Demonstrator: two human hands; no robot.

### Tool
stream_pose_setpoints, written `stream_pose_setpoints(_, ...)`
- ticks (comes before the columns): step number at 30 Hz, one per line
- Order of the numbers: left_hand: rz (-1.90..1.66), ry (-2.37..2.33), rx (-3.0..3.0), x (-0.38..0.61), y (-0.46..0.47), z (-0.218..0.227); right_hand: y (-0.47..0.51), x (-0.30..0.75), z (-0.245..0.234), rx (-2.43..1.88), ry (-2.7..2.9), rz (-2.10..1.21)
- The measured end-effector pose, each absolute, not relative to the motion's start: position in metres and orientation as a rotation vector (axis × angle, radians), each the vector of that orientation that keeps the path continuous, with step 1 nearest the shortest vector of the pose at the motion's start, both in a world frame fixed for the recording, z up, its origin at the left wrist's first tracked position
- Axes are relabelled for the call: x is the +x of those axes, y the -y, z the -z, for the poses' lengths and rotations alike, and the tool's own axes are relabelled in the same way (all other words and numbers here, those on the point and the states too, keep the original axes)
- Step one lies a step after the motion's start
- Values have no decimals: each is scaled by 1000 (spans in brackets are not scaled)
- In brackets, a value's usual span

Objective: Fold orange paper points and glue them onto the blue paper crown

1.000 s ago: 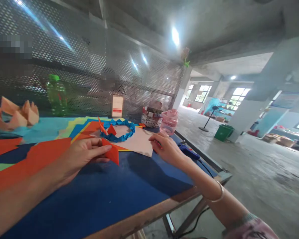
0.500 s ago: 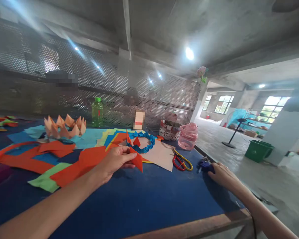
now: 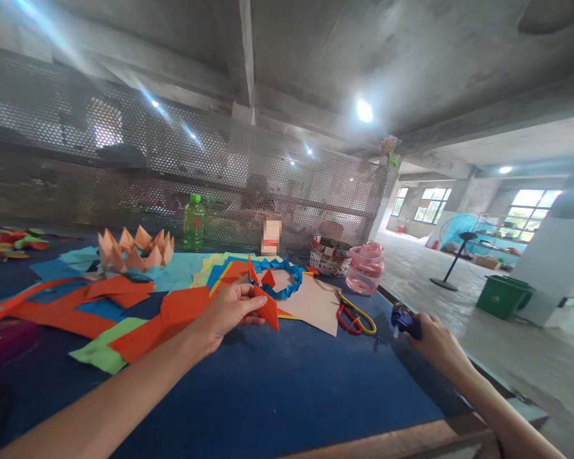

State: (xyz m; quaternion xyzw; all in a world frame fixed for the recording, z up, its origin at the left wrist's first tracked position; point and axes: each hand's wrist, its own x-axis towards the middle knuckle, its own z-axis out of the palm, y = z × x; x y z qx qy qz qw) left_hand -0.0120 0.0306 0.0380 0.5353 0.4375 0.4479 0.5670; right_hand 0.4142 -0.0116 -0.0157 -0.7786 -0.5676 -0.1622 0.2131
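Note:
My left hand (image 3: 239, 307) pinches a folded piece of orange paper (image 3: 268, 310) above the table. Just behind it lies a ring of folded blue paper (image 3: 294, 280), with a small orange point inside. At the table's right edge my right hand (image 3: 435, 338) is wrapped around a dark blue glue gun (image 3: 402, 320), its nozzle towards the left. Red-and-yellow-handled scissors (image 3: 356, 317) lie between the hands on a pale paper sheet's edge. Orange paper sheets (image 3: 184, 307) spread out left of my left hand.
A peach folded-paper crown (image 3: 136, 252) sits at the left, near a green bottle (image 3: 194, 223). A woven basket (image 3: 330, 258) and a pink jug (image 3: 365, 271) stand at the back right. Behind the blue table (image 3: 272, 389) rises a perforated metal screen (image 3: 210, 159).
My right hand has lifted the glue gun a little off the table and tilted it. My left hand keeps hold of the orange paper. The view has shifted slightly.

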Motion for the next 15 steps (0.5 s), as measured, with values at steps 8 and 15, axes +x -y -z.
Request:
stream_pose_setpoints(8,-1095,-1105,1250,-19,-38,-40,17,316,-18,-1468,1625,-219)
stream_pose_setpoints(15,-1090,-1160,1324,-39,-57,-43,-1,210,-41,-1138,1860,-474)
